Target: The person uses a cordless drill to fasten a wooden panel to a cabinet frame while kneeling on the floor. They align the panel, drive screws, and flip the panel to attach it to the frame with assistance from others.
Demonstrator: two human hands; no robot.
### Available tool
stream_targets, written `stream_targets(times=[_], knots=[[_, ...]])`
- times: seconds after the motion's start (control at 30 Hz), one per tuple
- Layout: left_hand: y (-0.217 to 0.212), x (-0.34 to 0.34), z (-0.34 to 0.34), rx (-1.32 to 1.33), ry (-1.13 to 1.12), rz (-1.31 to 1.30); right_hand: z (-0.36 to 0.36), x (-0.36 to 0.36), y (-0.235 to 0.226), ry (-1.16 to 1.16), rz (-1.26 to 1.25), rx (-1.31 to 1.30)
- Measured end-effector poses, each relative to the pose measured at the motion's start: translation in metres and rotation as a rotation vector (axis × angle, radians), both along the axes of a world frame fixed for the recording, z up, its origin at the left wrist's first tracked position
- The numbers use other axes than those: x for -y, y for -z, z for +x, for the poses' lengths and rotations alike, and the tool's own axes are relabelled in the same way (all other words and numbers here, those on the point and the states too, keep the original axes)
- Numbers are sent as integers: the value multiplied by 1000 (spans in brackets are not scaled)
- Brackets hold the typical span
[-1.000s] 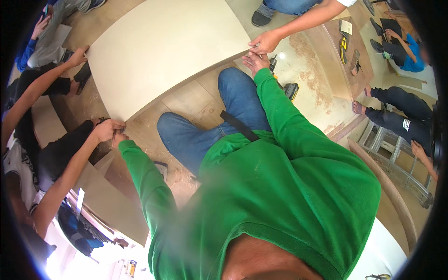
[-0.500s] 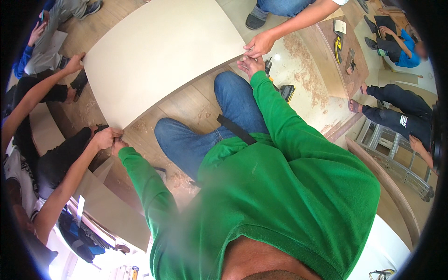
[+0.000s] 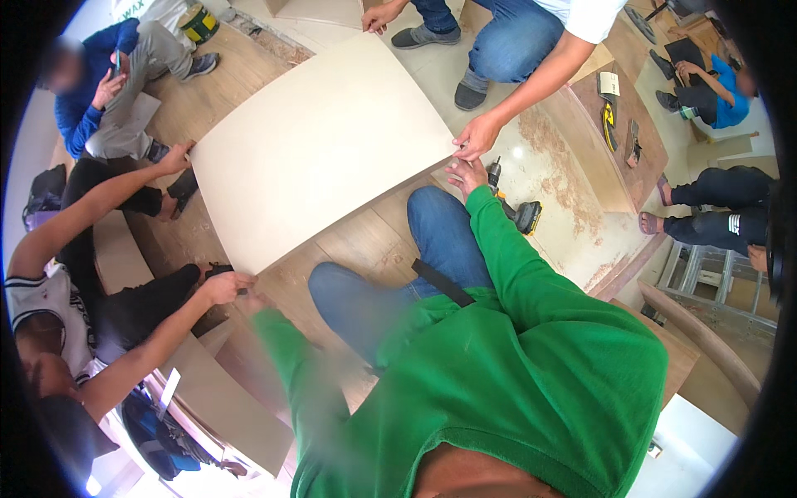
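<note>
Before a pale board (image 3: 324,149) slanting lengthwise, near-left to far-right, has loosely curled right hand (image 3: 467,173) and blurred left hand (image 3: 251,300) beside near corners. Cannot tell either hand's grasp.

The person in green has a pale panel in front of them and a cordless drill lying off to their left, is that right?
Not quite: in the head view, the cordless drill lies off to the right, not left. The pale panel is in front, as you say.
</note>
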State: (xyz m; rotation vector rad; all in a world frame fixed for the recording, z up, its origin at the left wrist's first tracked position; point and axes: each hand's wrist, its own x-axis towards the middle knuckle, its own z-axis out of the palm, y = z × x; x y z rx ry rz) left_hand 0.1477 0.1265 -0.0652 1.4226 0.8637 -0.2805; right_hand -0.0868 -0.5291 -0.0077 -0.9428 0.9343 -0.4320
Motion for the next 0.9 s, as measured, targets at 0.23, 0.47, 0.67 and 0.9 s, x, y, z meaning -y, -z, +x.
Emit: stream_targets(times=[0.23, 0.47, 0.67, 0.9], knots=[[-9, 48, -111, -85, 114, 134, -20, -46, -9, -437, -604, -742], [-81, 150, -200, 337, 619, 858, -36, -123, -69, -860, -1259, -801], [-121, 202, -196, 198, 810, 1115, -33, -111, -66, -895, -1175, -781], [-109, 204, -197, 256, 762, 1138, -39, -108, -67, -861, -1155, -745]])
